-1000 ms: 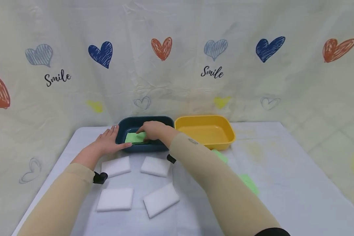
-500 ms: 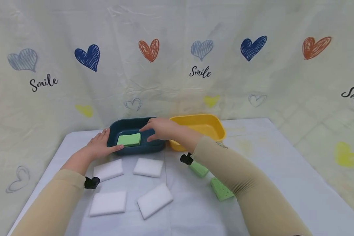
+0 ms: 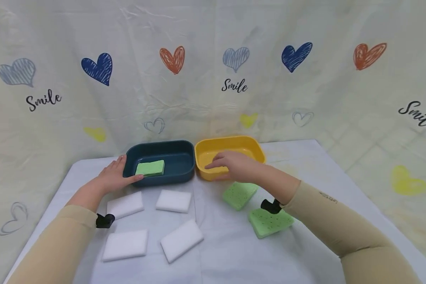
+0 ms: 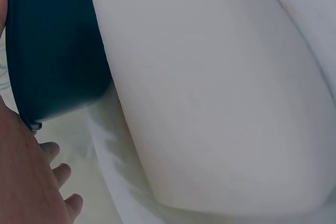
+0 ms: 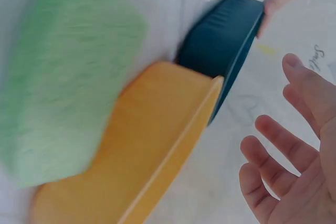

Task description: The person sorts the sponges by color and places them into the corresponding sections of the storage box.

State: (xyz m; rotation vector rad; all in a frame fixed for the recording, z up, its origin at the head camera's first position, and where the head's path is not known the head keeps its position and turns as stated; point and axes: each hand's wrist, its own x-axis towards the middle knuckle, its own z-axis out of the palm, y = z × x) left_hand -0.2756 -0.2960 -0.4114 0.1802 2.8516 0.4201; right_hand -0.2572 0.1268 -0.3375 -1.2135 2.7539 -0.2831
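My left hand [image 3: 111, 176] rests at the left end of a dark teal tray [image 3: 179, 163], fingers straight and spread, thumb lying along the front rim. Inside that tray, toward the left, lies a green sponge [image 3: 150, 168]. Over the front of a yellow tray [image 3: 202, 152] hovers my right hand [image 3: 239, 166], its fingers loosely bent with nothing between them. Below it on the table are two more green sponges, a nearer one [image 3: 269, 223] and a farther one [image 3: 239, 195]. In the right wrist view, a sponge [image 5: 68, 87] looms close beneath the hand.
Several white sponge blocks lie in front of the teal tray: a back left block [image 3: 125, 205], a back right block [image 3: 174, 201], a front left block [image 3: 125, 245] and a front right block [image 3: 182, 240]. Behind the table hangs a curtain [image 3: 198, 98] printed with hearts.
My right hand has let go of the green sponge in the teal tray and moved right, over the yellow tray. The left hand stays at the teal tray. The head view has shifted slightly.
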